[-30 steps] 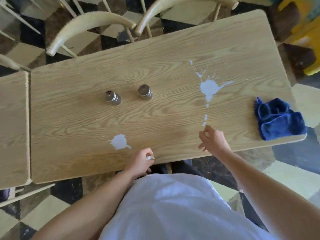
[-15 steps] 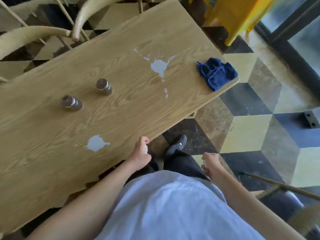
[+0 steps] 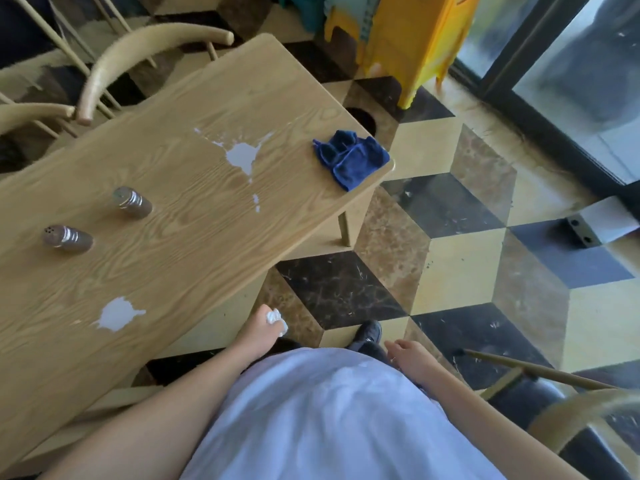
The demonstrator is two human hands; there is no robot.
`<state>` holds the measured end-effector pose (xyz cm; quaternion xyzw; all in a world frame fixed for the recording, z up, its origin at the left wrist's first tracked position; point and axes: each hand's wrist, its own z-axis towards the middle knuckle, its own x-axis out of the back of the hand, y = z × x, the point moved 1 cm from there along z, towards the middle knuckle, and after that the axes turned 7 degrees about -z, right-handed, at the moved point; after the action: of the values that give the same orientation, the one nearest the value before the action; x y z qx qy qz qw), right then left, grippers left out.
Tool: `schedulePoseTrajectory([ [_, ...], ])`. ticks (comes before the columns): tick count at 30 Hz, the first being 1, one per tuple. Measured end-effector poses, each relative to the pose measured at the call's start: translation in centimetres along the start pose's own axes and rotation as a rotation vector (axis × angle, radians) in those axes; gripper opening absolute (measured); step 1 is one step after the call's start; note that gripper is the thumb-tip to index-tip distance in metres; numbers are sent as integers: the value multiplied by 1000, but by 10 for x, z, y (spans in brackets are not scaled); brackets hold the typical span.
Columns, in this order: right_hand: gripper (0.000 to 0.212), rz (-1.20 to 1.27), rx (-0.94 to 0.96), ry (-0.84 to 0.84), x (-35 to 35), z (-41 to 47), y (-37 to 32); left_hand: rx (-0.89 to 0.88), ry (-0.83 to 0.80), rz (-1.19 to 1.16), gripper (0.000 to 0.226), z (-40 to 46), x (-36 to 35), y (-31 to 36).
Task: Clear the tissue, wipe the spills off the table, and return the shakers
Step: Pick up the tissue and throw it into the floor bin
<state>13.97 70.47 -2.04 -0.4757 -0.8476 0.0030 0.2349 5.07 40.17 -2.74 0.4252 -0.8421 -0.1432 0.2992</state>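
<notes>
My left hand is closed around a crumpled white tissue, held off the near edge of the wooden table, above the floor. My right hand hangs low by my hip with its fingers loosely curled and nothing in it. Two metal shakers stand on the table's left part. One white spill is splashed near the far right, with small drops toward me. A second white spill lies near the table's near edge. A blue cloth lies crumpled at the right corner.
Curved wooden chair backs stand along the table's far side. Another chair is at my lower right. A yellow plastic object stands on the patterned floor by a glass door. My shoe shows below the table.
My view has swung to the right, away from the table. My left hand with the tissue has moved off the table edge, and my right hand has dropped from the table to my side.
</notes>
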Motion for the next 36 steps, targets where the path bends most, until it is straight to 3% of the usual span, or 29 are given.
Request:
schedulePoseTrajectory([
  [5,39,379,-117,80,76,5,37,-37,34,150,11,-3,-61,43],
  [9,21,376,-90,116,106,6,62,-87,18,208,17,4,-90,92],
  [12,5,397,-88,94,108,11,71,-82,-85,262,18,5,-109,118],
  [16,21,399,-121,0,107,23,86,-84,-180,335,18,14,-133,151],
  [21,14,487,-199,-5,131,40,90,-68,-227,378,10,37,-150,189],
  [25,10,362,-104,19,168,59,83,-105,-267,402,12,67,-166,237],
  [29,17,343,-63,90,219,79,73,-127,-295,374,33,112,-173,286],
  [36,29,-48,-52,169,304,119,25,-138,-325,208,35,133,-176,392],
])
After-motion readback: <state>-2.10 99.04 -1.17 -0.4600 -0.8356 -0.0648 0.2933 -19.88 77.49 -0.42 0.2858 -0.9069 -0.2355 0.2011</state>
